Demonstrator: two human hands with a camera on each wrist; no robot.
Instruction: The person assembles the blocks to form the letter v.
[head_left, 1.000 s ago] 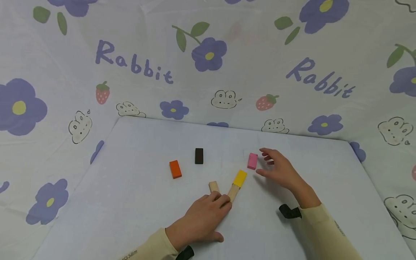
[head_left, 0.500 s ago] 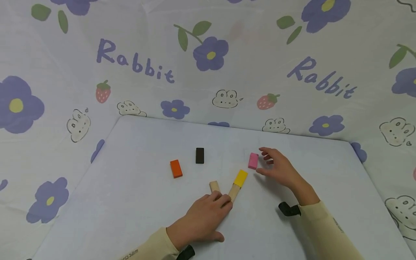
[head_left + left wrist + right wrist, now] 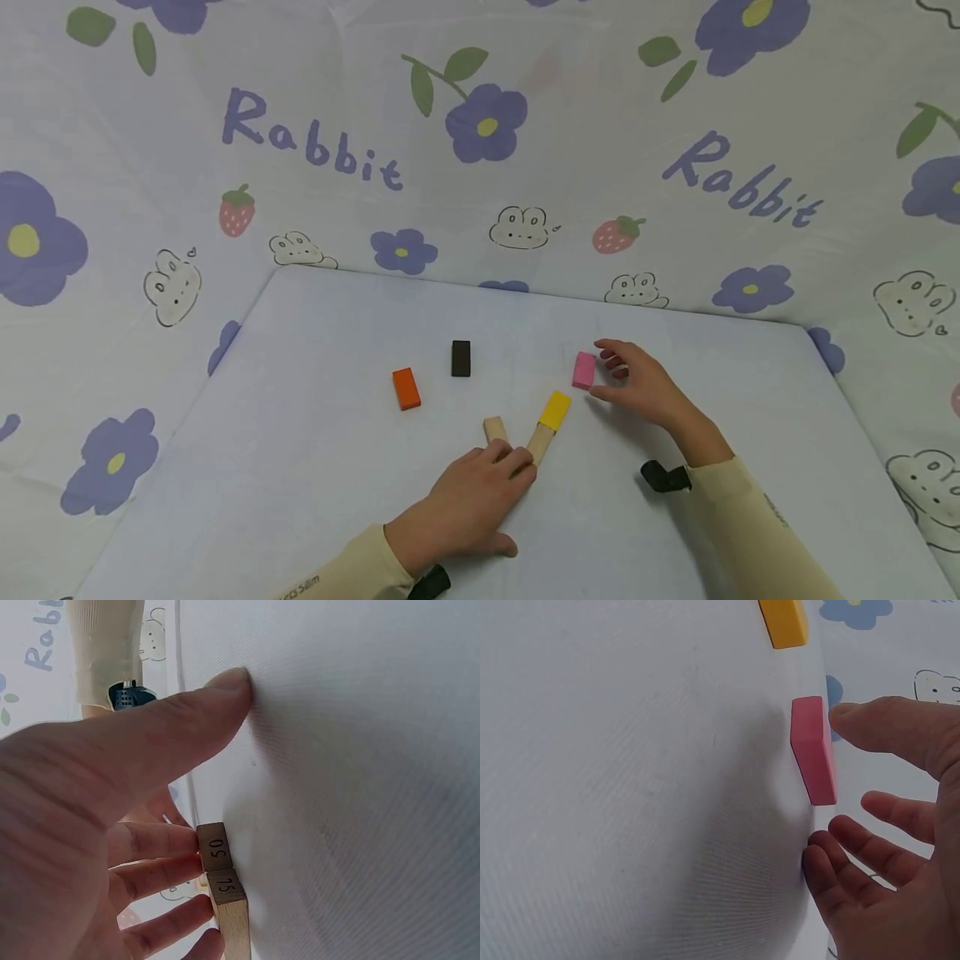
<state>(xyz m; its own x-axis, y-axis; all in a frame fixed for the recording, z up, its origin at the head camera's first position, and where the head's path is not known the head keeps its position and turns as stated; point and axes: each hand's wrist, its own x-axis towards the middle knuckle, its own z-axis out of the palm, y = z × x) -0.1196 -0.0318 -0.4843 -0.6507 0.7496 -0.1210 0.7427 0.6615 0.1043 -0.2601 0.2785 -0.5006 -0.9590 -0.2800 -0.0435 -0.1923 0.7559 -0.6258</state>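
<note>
My left hand (image 3: 472,500) rests its fingertips on two pale wooden blocks that spread apart away from me, its thumb held out to the side. The left wrist view shows their near ends stamped 50 on one block (image 3: 216,847) and 75 on the other block (image 3: 227,886). Beyond the hand, the left wooden block (image 3: 495,429) and right wooden block (image 3: 542,442) show their far ends. A yellow block (image 3: 556,411) lies at the right one's far end. Around a pink block (image 3: 584,370) my right hand (image 3: 645,387) stands with thumb and fingers spread, gripping nothing.
An orange block (image 3: 407,389) and a black block (image 3: 461,358) lie farther left on the white tabletop (image 3: 300,433). A patterned cloth (image 3: 315,67) hangs behind the table's back edge. Black wrist mounts (image 3: 666,477) sit at the cuffs.
My right hand has shifted slightly left, its thumb now closer to the pink block. The left hand and the blocks stay as they were.
</note>
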